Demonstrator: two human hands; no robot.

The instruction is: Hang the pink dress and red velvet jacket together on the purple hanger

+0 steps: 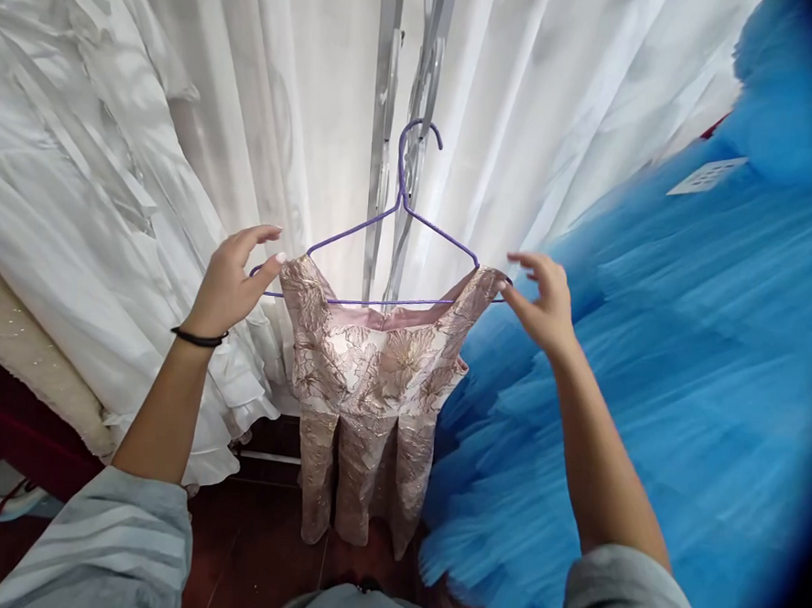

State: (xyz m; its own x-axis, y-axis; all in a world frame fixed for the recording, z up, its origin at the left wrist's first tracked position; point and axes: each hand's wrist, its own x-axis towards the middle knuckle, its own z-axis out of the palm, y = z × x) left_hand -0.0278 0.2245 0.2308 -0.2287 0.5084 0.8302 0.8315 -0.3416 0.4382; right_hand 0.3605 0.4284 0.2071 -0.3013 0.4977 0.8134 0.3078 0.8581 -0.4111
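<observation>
A pink dress with a metallic floral pattern (381,362) hangs upright in front of me. Its shoulders rest on a purple hanger (441,233), whose hook sits high at the metal rack. My left hand (233,275) is at the left shoulder, fingers apart from the thumb, the thumb tip close to the strap. On the other side my right hand (540,298) has its thumb at the right shoulder's edge and its fingers spread. Whether either thumb touches the fabric I cannot tell. Neither hand grips anything.
White garments (109,203) hang along the left. A large blue tulle gown (649,374) bulges in from the right, with a white tag (706,176) on it. White curtains (337,89) and a grey metal rack (386,92) stand behind. Below lies a dark red tiled floor (260,543).
</observation>
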